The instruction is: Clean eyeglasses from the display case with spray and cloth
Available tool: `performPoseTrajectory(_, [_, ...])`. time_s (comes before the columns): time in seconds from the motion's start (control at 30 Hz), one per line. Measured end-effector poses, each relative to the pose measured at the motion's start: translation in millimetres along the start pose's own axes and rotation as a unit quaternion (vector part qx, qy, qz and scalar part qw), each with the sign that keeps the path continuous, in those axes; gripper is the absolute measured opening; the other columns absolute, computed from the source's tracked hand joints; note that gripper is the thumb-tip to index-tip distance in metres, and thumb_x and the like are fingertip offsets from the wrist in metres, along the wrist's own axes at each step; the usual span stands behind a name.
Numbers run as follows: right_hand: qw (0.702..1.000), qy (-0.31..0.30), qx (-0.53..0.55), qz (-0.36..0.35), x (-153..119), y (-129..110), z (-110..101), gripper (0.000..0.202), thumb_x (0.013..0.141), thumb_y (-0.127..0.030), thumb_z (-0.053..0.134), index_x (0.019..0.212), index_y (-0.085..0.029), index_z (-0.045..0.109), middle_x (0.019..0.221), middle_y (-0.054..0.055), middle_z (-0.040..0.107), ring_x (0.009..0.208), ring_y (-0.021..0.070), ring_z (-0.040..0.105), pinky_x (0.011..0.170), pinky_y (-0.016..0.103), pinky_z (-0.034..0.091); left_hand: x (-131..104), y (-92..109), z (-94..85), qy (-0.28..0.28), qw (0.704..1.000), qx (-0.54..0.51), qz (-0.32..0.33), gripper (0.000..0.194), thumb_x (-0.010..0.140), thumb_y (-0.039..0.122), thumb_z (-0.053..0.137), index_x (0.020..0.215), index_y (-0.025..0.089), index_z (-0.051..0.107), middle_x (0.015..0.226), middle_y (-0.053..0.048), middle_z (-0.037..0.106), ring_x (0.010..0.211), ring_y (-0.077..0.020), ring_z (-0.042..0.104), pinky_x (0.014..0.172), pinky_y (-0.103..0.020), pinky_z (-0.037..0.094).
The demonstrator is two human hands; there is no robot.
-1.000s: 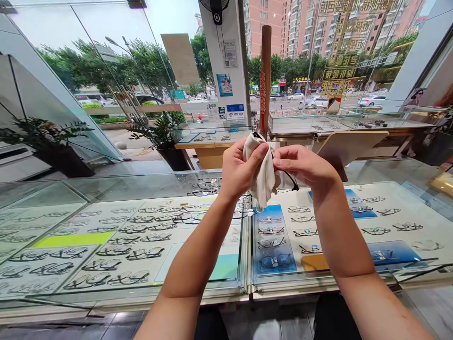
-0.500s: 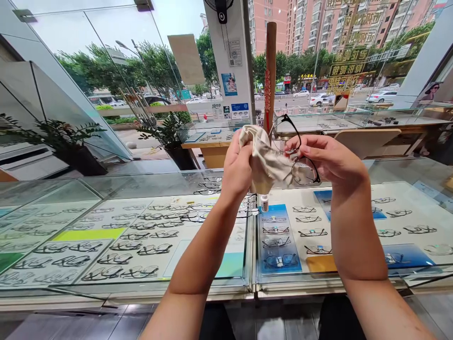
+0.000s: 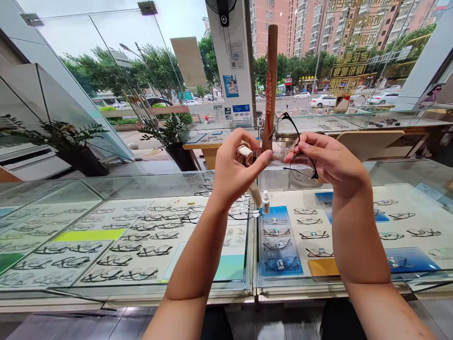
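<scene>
Pinching glasses (image 3: 300,169) between the lenses, likely to avoid smudges, my right hand (image 3: 323,158) hovers right of the spray bottle (image 3: 265,203), my left hand (image 3: 233,167) curled around cloth (image 3: 244,153).

Single head-worn cam, facing forward and tilted down. Left hand (image 3: 235,167) and right hand (image 3: 327,158) close, about mid-height; display counter (image 3: 134,302) near, below them; street (image 3: 300,101) far.

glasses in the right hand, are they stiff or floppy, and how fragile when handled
The glasses are probably light, since a mere pinch of the right hand holds them up. They seem fairly stiff, showing no sag. Being thin-rimmed, they might bend if squeezed hard.
</scene>
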State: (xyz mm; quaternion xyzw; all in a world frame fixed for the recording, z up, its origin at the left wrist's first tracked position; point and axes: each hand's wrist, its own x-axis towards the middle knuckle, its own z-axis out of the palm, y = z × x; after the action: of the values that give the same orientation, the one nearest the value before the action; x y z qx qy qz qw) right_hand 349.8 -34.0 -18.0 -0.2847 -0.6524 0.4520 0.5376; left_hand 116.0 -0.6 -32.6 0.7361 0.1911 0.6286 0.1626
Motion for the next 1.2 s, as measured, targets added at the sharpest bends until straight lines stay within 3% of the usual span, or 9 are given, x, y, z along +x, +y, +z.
performPoseTrajectory(0.1, [1.0,-0.015,-0.008,-0.006,0.7,-0.3,3.4,0.038,0.087,-0.052,0.089,0.083,-0.023,0.067,0.088,0.003,0.074,0.087,0.0184,0.073,0.083,0.032,0.062,4.4,-0.7,-6.5,-0.009,0.996,0.062,0.056,0.056,0.071,0.043,0.1,0.116,0.026,0.073,0.123,-0.011,0.072,0.109,-0.0257,0.066,0.081,-0.035,0.057])
performPoseTrajectory(0.2, [0.999,-0.031,-0.035,-0.004,-0.4,-2.2,6.3,0.036,0.088,-0.052,0.087,0.082,-0.023,0.068,0.083,0.003,0.072,0.083,0.0184,0.071,0.079,0.031,0.059,5.9,-0.7,-8.4,-0.041,0.992,0.096,0.072,0.073,0.068,0.048,0.101,0.131,0.027,0.072,0.141,-0.013,0.069,0.119,-0.0298,0.066,0.089,-0.038,0.059])
performPoseTrajectory(0.6, [0.992,-0.028,-0.116,-0.04,-8.3,-7.4,12.8,0.038,0.094,-0.056,0.08,0.081,-0.023,0.068,0.079,0.004,0.072,0.08,0.0196,0.067,0.086,0.037,0.058,2.6,-7.4,-8.7,-0.036,0.987,0.126,0.093,0.072,0.067,0.057,0.1,0.129,0.029,0.076,0.132,-0.011,0.075,0.116,-0.031,0.07,0.095,-0.04,0.059])
performPoseTrajectory(0.67, [0.985,0.01,-0.152,-0.076,-9.1,-5.0,17.1,0.037,0.096,-0.059,0.076,0.085,-0.024,0.069,0.085,0.005,0.073,0.088,0.0225,0.069,0.091,0.04,0.059,2.4,-8.2,-8.6,-0.024,0.987,0.128,0.093,0.071,0.068,0.06,0.099,0.127,0.029,0.076,0.129,-0.011,0.075,0.118,-0.0318,0.069,0.093,-0.04,0.059])
performPoseTrajectory(0.73, [0.959,0.127,-0.199,-0.159,-10.7,-2.5,23.5,0.033,0.101,-0.058,0.067,0.095,-0.025,0.069,0.097,0.008,0.073,0.103,0.0256,0.069,0.1,0.043,0.058,0.9,-8.9,-8.1,0.01,0.987,0.127,0.095,0.072,0.07,0.061,0.098,0.129,0.028,0.073,0.131,-0.011,0.073,0.122,-0.0327,0.068,0.092,-0.041,0.059])
performPoseTrajectory(0.8, [0.895,0.263,-0.254,-0.257,-13.6,-0.9,30.3,0.028,0.104,-0.054,0.062,0.107,-0.027,0.068,0.113,0.009,0.07,0.119,0.028,0.067,0.11,0.047,0.054,-1.5,-9.6,-7.2,0.075,0.983,0.135,0.096,0.072,0.072,0.06,0.097,0.131,0.028,0.07,0.133,-0.011,0.071,0.127,-0.0337,0.065,0.094,-0.043,0.058])
performPoseTrajectory(0.87, [0.834,0.321,-0.31,-0.323,-17.2,-1.1,35.4,0.029,0.103,-0.05,0.063,0.121,-0.028,0.066,0.128,0.01,0.068,0.129,0.0308,0.065,0.117,0.051,0.05,-4.0,-9.8,-6.4,0.152,0.971,0.158,0.097,0.069,0.077,0.061,0.094,0.132,0.028,0.068,0.133,-0.011,0.07,0.129,-0.0342,0.064,0.096,-0.045,0.057])
performPoseTrajectory(0.97, [0.812,0.287,-0.386,-0.331,-20.7,-3.0,38.1,0.048,0.098,-0.052,0.072,0.138,-0.029,0.061,0.143,0.012,0.064,0.136,0.0353,0.062,0.121,0.056,0.048,-5.6,-8.4,-6.3,0.215,0.953,0.19,0.101,0.062,0.084,0.061,0.089,0.131,0.028,0.068,0.13,-0.01,0.069,0.126,-0.0329,0.064,0.093,-0.045,0.056])
performPoseTrajectory(1.2, [0.822,0.261,-0.406,-0.303,-15.9,-1.1,36.4,0.051,0.097,-0.053,0.076,0.142,-0.032,0.064,0.139,0.012,0.067,0.13,0.0357,0.064,0.116,0.056,0.052,-3.4,-1.4,-11.7,0.203,0.954,0.2,0.098,0.059,0.082,0.059,0.091,0.127,0.027,0.07,0.12,-0.009,0.07,0.115,-0.0299,0.069,0.09,-0.041,0.057])
